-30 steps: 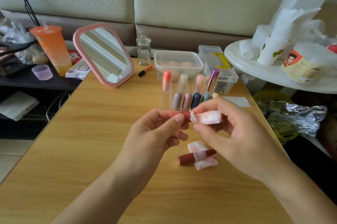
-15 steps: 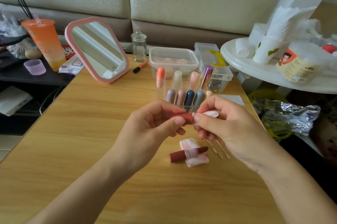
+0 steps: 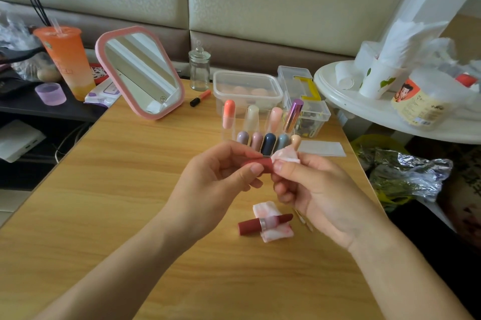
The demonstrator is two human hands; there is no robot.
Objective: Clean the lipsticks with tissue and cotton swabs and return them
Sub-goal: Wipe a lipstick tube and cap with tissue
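L hand (image 3: 216, 184) pinches a dark-red lipstick tube (image 3: 257, 163) btwn thumb & fingers, held level above the counter (image 3: 130, 189). R hand (image 3: 312, 189) is right up against it, thumb & fingers clamped on a pink-stained tissue (image 3: 286, 155) pressed to the tube's right end. Hands together in mid-air, in front of the clear rack of lipsticks (image 3: 260, 135). Below them on the counter, a second lipstick (image 3: 250, 226) lies across a folded tissue pad (image 3: 276, 235). Cotton swabs (image 3: 303, 220) sit just beside it, partly hidden by the R hand.
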